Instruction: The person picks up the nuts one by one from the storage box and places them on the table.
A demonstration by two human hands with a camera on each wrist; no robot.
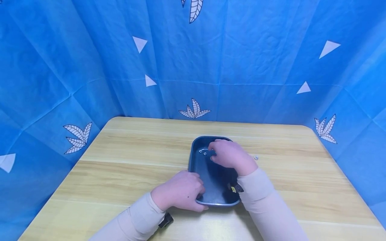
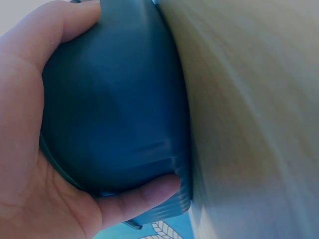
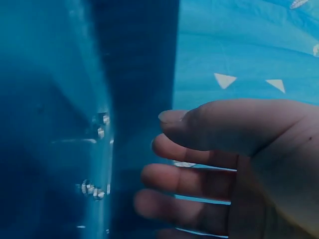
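Observation:
A deep dark-blue tray (image 1: 215,180) with rounded corners stands on the table. My left hand (image 1: 184,190) grips its near left corner; in the left wrist view the thumb and a finger (image 2: 144,199) lie against the tray's outer wall (image 2: 119,104). Over the tray's far right part hovers my right hand (image 1: 230,155), its fingers loosely bent and apart, with nothing visible between them. Small shiny metal pieces, which look like nuts (image 1: 205,153), lie on the tray floor near the far end. The right wrist view shows several such pieces (image 3: 93,189) beside the fingertips.
One more small metal piece (image 1: 256,157) lies on the wooden table (image 1: 144,144), just right of the tray. A blue curtain (image 1: 256,67) with white triangles and leaf prints hangs behind the table and at both sides.

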